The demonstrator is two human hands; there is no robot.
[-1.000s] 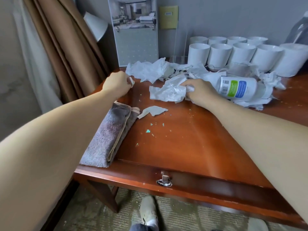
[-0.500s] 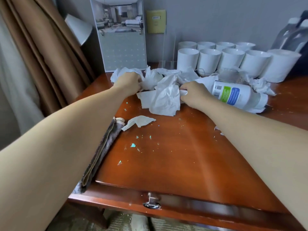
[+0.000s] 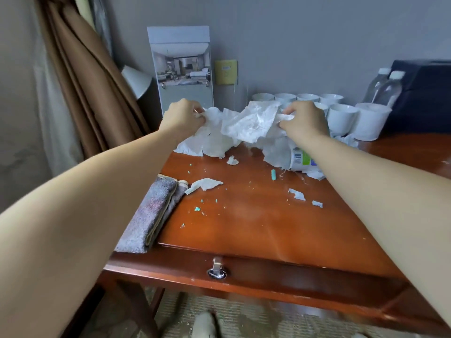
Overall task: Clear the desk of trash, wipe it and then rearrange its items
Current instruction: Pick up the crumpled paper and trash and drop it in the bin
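Crumpled white tissue paper (image 3: 246,124) is heaped at the back of the wooden desk (image 3: 256,223). My left hand (image 3: 183,117) grips the left side of the heap, and my right hand (image 3: 303,120) pinches its right side, both raised a little off the desk. A white bottle with a green and blue label (image 3: 302,160) lies on its side, partly under the tissue and my right forearm. A folded grey towel (image 3: 151,215) lies on the desk's left edge. Torn tissue scraps (image 3: 203,184) and small teal crumbs (image 3: 197,209) dot the desktop.
Several white cups (image 3: 341,118) stand in rows at the back by the wall. Water bottles (image 3: 388,90) and a dark box (image 3: 424,93) are at the back right. A standing picture card (image 3: 181,69), a lamp shade (image 3: 135,80) and a brown curtain (image 3: 92,76) are at the left.
Both hands have lifted the tissue heap up off the desk and spread it between them. More scraps and a teal piece now show on the desktop.
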